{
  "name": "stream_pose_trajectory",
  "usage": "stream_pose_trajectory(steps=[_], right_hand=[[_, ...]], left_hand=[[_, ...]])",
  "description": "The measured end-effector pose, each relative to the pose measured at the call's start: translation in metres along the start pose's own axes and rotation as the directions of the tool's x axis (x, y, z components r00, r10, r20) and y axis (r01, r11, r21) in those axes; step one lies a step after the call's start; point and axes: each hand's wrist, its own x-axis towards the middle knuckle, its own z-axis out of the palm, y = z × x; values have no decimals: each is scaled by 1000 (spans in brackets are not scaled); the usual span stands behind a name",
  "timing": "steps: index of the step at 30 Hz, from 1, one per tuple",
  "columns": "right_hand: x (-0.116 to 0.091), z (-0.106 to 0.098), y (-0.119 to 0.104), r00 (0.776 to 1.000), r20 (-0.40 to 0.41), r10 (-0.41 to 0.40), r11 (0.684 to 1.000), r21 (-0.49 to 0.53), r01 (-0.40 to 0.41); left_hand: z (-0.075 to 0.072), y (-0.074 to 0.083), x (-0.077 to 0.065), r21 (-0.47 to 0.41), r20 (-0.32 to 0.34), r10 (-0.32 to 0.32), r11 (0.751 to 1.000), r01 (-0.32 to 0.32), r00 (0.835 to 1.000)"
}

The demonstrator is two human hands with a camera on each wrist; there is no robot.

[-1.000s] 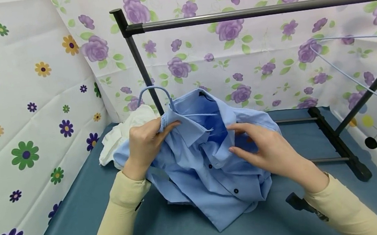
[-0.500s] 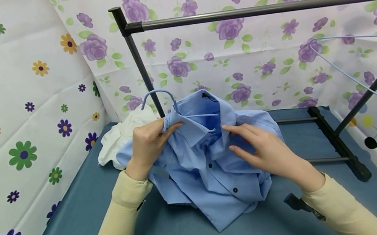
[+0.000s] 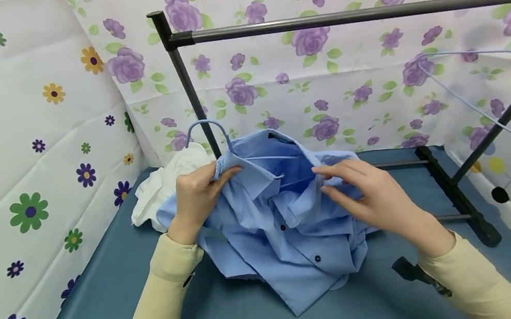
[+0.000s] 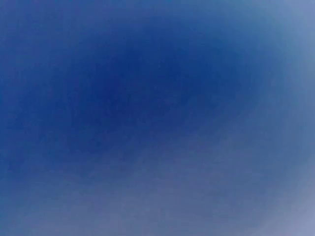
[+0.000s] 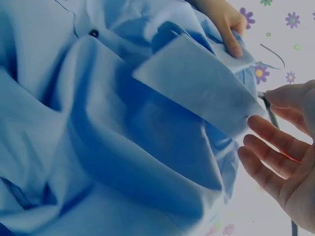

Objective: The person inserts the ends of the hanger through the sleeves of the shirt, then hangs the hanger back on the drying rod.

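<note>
A light blue button-up shirt [image 3: 254,237] lies bunched on the table, its collar raised around a blue hanger [image 3: 205,122]. My left hand [image 3: 197,190] grips the collar just below the hanger's hook, thumb over the cloth. At the other side of the neck opening, my right hand [image 3: 371,191] touches the collar edge with its fingertips, thumb and fingers apart. From the right wrist view, the right hand [image 5: 290,147] has nearly straight fingers at the end of the collar flap [image 5: 197,83]. The left wrist view holds only blurred blue.
Behind the shirt, white cloth [image 3: 165,187] is heaped at the left. A dark metal clothes rack [image 3: 316,20] spans the back, its foot [image 3: 460,195] at the right. Another wire hanger [image 3: 463,88] hangs there. The table [image 3: 112,309] has a blue-green cover.
My right hand first shifts slightly left, then moves right with the collar edge, so the neck opening looks wider. The hanger's hook dips and rises slightly; the left hand keeps its grip.
</note>
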Motion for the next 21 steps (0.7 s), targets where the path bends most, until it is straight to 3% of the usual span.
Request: stream_pose_trajectory(steps=[7,15,21], right_hand=[[5,-17,7,999,-48,20,999,-38,-21],[-6,-17,27,987,54,150,986,-85,-145],[-11,-6,39,982,115,149,988,-60,-143]], left_hand=[[-1,1,-1,-22,3,-10,1000,10,1000],[-5,2,-1,-29,-1,-5,1000,5,1000],[-4,4,2,-67,-2,7,998,-7,1000]])
